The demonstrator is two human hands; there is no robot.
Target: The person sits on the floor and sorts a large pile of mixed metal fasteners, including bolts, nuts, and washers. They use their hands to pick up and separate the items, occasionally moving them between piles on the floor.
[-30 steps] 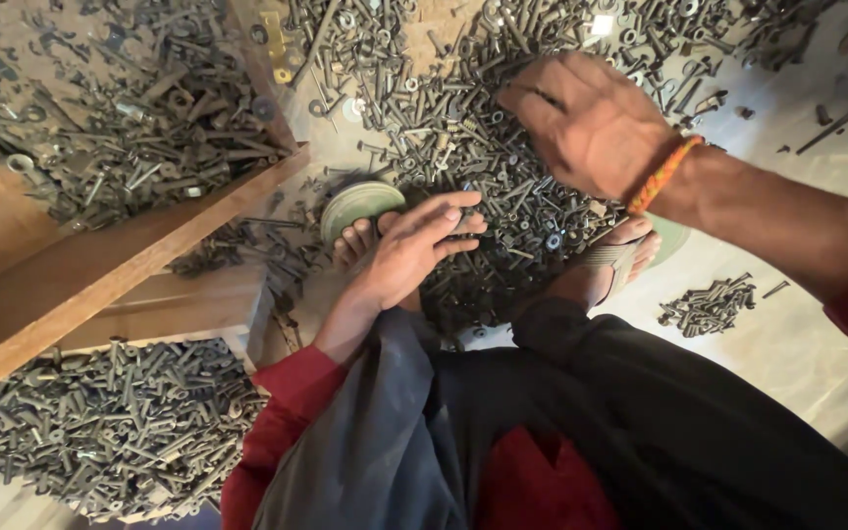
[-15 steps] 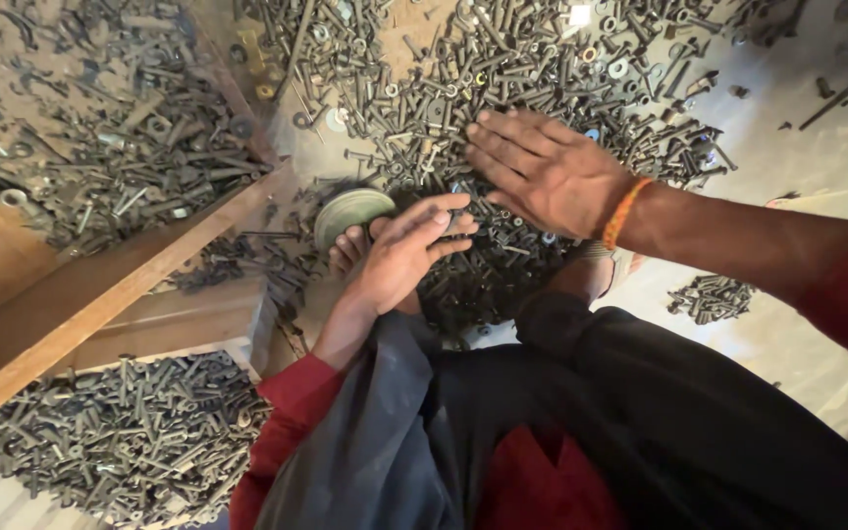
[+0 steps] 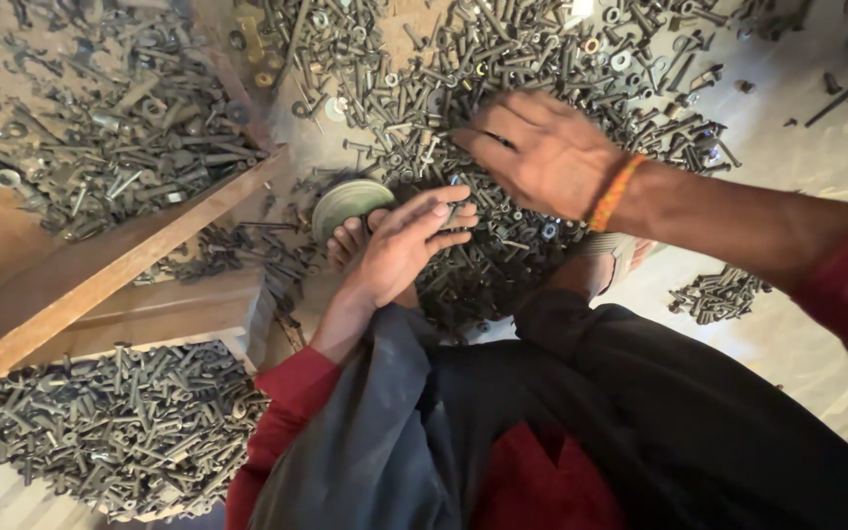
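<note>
- We see our right hand (image 3: 542, 152), with an orange braided band (image 3: 612, 191) at the wrist, spread palm-down over the big heap of dark grey metal bolts, nuts and washers (image 3: 503, 59) on the pale floor (image 3: 817, 157). Its fingers (image 3: 488, 147) are extended and loose, touching the top of the heap, clenched on nothing that we can make out.
- Our left hand (image 3: 404, 250) lies just below it, at the near edge of the same heap, beside a round, flat, dull green metal disc (image 3: 345, 204) and a bare foot (image 3: 350, 240). Its fingers (image 3: 444, 216) are half-curled; we cannot tell whether they pinch a small piece.
- Risk, as we judge it: the heap is loose and tangled, so a sweep of the open right hand could drag several bolts at once and push them toward the small separate pile of bolts (image 3: 718, 292) on the floor.
- Threads and burrs could also scrape the bare fingers or the foot, which sits touching the scattered pieces.
- The slanted brown wooden plank (image 3: 120, 265) parts 2 further heaps at left, one above it (image 3: 120, 128) and one below (image 3: 120, 427); a knock could let them spill together.
- Compared with 0.5 s ago, the right hand sits slightly higher on the heap with its fingers spread more flatly, while the left hand stays by the disc.
</note>
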